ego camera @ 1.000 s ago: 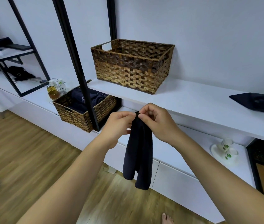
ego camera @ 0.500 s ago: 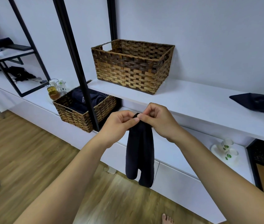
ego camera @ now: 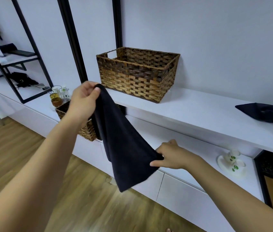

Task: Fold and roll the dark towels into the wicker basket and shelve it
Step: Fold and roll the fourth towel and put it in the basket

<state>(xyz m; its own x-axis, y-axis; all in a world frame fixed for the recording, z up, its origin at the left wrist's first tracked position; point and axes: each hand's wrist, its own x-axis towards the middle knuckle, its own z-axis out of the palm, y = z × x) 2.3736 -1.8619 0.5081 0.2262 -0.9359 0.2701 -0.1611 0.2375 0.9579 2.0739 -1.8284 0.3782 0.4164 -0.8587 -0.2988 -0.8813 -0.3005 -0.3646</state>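
Observation:
A dark towel is stretched slantwise in the air in front of the shelves. My left hand pinches its upper corner. My right hand pinches its lower right edge, lower and to the right. A wicker basket stands on the upper white shelf behind the towel; its inside is hidden. A second dark towel lies crumpled at the right end of that shelf. A smaller wicker basket sits on the lower ledge, mostly hidden by my left arm and the towel.
Black frame posts rise left of the basket. Glass jars stand on the lower ledge at left, a white dish with small cups at right. Dark items lie on the far left shelves. A wooden floor lies below.
My hands, which pinched the hanging towel's top together, have moved apart. The left went up and left, the right down and right, spreading the towel open.

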